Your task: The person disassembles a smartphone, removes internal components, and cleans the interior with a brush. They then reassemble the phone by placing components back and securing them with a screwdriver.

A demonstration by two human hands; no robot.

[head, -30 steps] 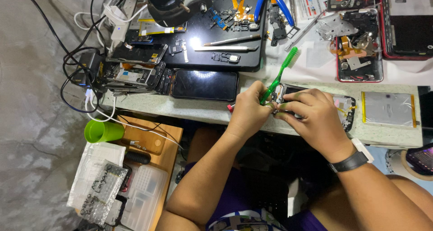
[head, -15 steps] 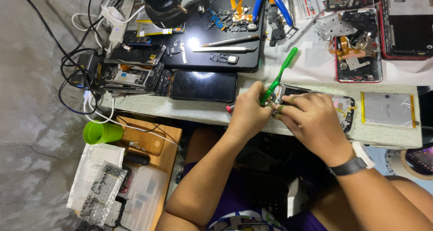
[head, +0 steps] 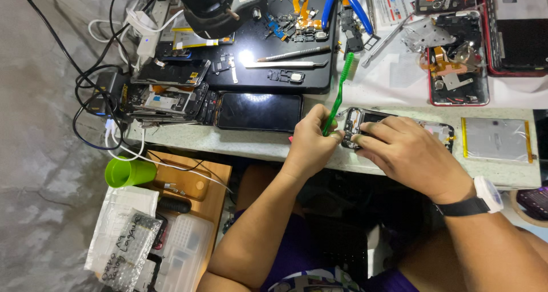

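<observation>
At lower left we count one green cup (head: pixel 127 172). At centre, the left hand (head: pixel 308 144) has its grip closed around one green toothbrush (head: pixel 338 92); right of it, the right hand (head: pixel 408 155) presses flat on one opened phone (head: pixel 365 121) on the bench (head: pixel 228 138). Hard brushing could, we judge, tear exposed parts. One flat battery (head: pixel 495 139) lies at right.
</observation>
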